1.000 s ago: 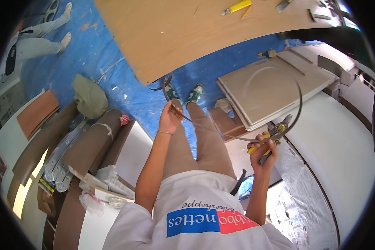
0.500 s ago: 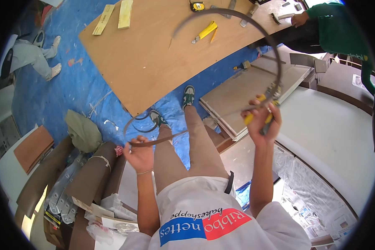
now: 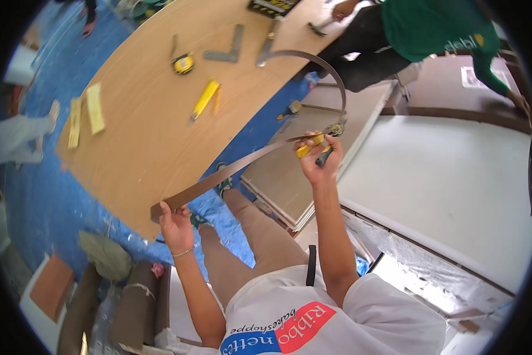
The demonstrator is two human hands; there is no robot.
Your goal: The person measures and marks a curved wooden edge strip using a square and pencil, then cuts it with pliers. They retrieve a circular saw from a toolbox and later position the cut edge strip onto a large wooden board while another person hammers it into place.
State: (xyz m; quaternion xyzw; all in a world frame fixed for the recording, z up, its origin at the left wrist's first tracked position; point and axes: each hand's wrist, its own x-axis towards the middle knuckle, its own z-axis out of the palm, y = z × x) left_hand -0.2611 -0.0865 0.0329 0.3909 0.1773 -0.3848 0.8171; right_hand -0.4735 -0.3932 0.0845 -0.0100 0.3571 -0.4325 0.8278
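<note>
My left hand (image 3: 177, 232) is closed on one end of a long, thin brown edging strip (image 3: 233, 168), pinched between thumb and fingers at the tabletop's near corner. The strip runs up to my right hand (image 3: 319, 165), then curves in a loop toward the far side. Closed in my right hand is a pliers-like tool with yellow and black handles (image 3: 311, 145), its metal head against the strip. Whether the jaws bite the strip cannot be made out. Under the strip stands a wooden tabletop (image 3: 136, 160), with a yellow utility knife (image 3: 205, 100) and a pencil (image 3: 217, 102).
A tape measure (image 3: 183, 63), metal square (image 3: 227, 52) and two pale wood strips (image 3: 95, 108) lie on the tabletop. Stacked panels (image 3: 283, 183) and a white panel (image 3: 431, 189) are at right. A person in green (image 3: 437, 29) holds a hammer (image 3: 320, 27) at the far right.
My view has shifted. My left hand has moved outward to the tabletop's near corner, drawing the strip between my hands straighter. My right hand still grips the tool.
</note>
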